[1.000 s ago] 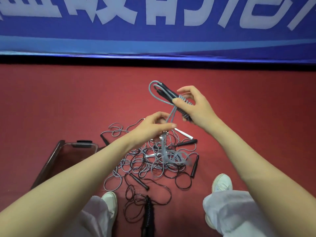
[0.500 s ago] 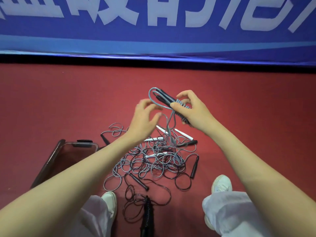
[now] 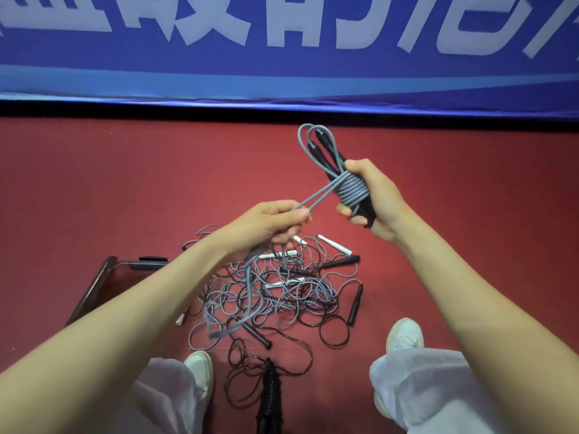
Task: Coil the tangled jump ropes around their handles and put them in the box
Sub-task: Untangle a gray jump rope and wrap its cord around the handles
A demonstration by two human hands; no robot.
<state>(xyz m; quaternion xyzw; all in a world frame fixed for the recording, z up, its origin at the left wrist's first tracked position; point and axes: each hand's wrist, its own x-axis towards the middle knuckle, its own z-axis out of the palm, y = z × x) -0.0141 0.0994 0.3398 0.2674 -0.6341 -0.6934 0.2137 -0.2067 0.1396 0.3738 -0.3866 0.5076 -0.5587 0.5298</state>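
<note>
Head | grey rope [image 3: 351, 191] coiled round black handles [image 3: 329, 158] | right fingers [image 3: 346, 211] grip it | left fingers [image 3: 294, 214] pinch its strands

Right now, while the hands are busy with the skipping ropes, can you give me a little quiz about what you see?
1. True or false: the right hand holds black handles with grey rope wound round them.
2. What does the left hand pinch? A: a ball. B: the grey rope. C: a towel.
3. Fill the gap: the box is on the person's ____ side.

Key: 1 true; 2 B; 3 left.
</note>
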